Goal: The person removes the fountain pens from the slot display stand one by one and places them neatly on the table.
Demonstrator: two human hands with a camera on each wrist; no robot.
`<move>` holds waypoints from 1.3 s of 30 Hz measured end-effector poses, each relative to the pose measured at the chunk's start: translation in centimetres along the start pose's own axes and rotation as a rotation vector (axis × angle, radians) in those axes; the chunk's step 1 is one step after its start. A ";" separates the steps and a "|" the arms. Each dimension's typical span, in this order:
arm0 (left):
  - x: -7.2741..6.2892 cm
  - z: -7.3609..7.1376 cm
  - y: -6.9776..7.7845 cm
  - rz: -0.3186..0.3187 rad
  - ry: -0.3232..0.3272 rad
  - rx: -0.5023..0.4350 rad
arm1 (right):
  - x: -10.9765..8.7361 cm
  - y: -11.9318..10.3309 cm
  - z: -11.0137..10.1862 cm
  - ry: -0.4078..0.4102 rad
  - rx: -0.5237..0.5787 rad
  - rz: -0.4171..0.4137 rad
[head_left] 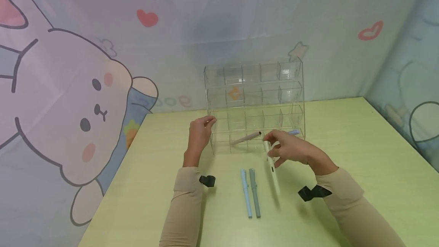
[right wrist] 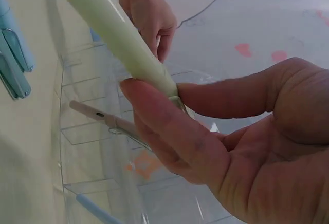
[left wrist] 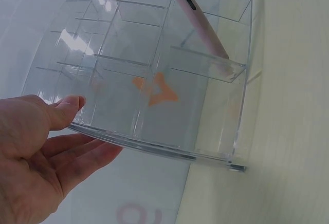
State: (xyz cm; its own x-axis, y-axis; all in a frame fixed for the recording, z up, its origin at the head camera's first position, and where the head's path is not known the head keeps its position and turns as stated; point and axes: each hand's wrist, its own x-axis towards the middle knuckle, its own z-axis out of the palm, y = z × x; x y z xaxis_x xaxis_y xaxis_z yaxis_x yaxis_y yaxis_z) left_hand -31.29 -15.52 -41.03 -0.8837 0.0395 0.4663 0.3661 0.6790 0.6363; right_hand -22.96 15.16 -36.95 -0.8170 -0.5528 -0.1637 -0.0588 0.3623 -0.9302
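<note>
Clear plastic gave the rack (head_left: 253, 85) little outline on my remote feed, so I steered mostly by its edges. It stood upright at the back of the worktop (head_left: 343, 136), and I had the left hand (head_left: 200, 132) on its left side, thumb on one face of the panel and fingers on the other, closed just enough to hold that edge.

The right hand (head_left: 291, 148) had the white pen (head_left: 275, 178) in a pinch between thumb and fingertips, close to the pen's upper end, with only the pen's thickness between them. The pen was off the rack, tilted just in front of its lowest tier, its lower end slanting back towards me; that end was blurred, and I couldn't tell whether it touched the worktop.

To do this part well, I judged that the left hand needed a light, steady hold, since a thin rack like that would likely slide if pushed. For the right, I reckoned a small, firm pinch near the end suited best, leaving the long barrel free to turn without the knuckles knocking the clear walls.

I also thought it wise to give room to the pink-beige pen (head_left: 247, 138) leaning in the lowest tier and the blue-violet pen (head_left: 294, 132) beyond the right hand. The light blue pen (head_left: 246, 193) and grey-green pen (head_left: 255, 193) lay side by side on the worktop, nearer me, well out of the way.
</note>
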 end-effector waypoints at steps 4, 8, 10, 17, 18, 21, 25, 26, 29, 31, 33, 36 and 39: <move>0.0 0.0 0.0 0.001 0.003 0.001 | 0.4 0.6 0.1 -0.064 -0.028 0.033; 0.0 0.0 0.1 -0.004 0.002 -0.002 | 0.8 1.1 0.2 -0.077 -0.030 0.046; 0.0 0.0 0.1 -0.008 0.000 -0.003 | 1.0 1.3 0.3 -0.071 -0.028 0.052; 0.0 0.0 0.1 -0.005 0.001 -0.007 | 1.5 1.8 0.5 -0.069 -0.025 0.069; 0.0 0.0 0.1 -0.003 0.004 -0.007 | 1.6 1.9 0.6 -0.071 -0.024 0.070; 0.0 0.0 0.0 -0.001 0.009 -0.004 | 1.8 2.2 0.7 -0.079 -0.018 0.082; 0.0 0.0 0.0 0.000 0.011 0.001 | 2.1 2.5 1.0 -0.084 -0.018 0.103; 0.0 0.0 0.0 -0.001 0.010 0.002 | 2.2 2.6 1.0 -0.087 -0.018 0.106; 0.1 0.0 0.0 -0.003 0.010 -0.002 | 2.4 2.9 1.2 -0.094 -0.014 0.115; 0.1 0.0 0.1 -0.006 0.008 -0.007 | 2.6 3.0 1.3 -0.101 -0.011 0.117; 0.1 0.0 0.1 -0.007 0.007 -0.008 | 2.7 3.1 1.4 -0.103 -0.003 0.123; 0.0 0.0 0.1 -0.011 0.006 -0.003 | 2.9 3.3 1.7 -0.111 -0.003 0.128; 0.0 0.0 0.1 -0.017 0.005 0.001 | 3.1 3.5 1.9 -0.114 -0.004 0.131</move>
State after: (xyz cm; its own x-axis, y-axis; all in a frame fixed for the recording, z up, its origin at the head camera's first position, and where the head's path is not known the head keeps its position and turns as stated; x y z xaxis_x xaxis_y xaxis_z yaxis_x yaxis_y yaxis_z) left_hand -31.22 -15.44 -40.91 -0.8886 0.0241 0.4580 0.3504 0.6802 0.6439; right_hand -24.63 13.31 -41.29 -0.7474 -0.5821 -0.3201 0.0413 0.4401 -0.8970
